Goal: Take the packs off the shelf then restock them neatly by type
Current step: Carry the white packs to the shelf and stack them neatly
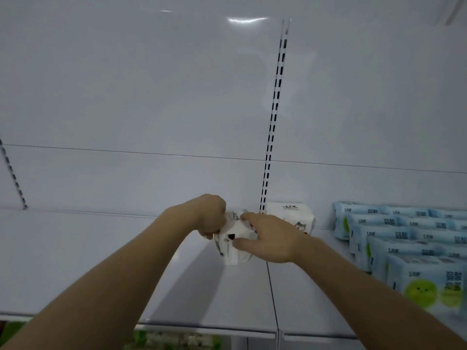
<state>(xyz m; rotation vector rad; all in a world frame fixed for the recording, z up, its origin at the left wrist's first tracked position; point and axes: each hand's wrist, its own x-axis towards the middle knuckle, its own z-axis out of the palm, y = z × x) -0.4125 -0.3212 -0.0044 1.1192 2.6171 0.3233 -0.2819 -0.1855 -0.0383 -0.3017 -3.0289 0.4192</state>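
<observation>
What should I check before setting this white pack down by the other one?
1. Left hand grips the white pack: ok.
2. Right hand holds it too: ok.
3. Second white pack stands at the back wall, right of the held one: ok.
4. Bare shelf beneath and left of the hands: ok.
5. Blue packs in a row, apart from the white ones: ok.
6. Held pack undamaged: cannot tell, it looks crumpled.

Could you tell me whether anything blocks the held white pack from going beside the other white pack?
Nothing visible does. Both hands, left and right, grip the held pack; bare shelf lies between it and the white pack at the back.
</observation>
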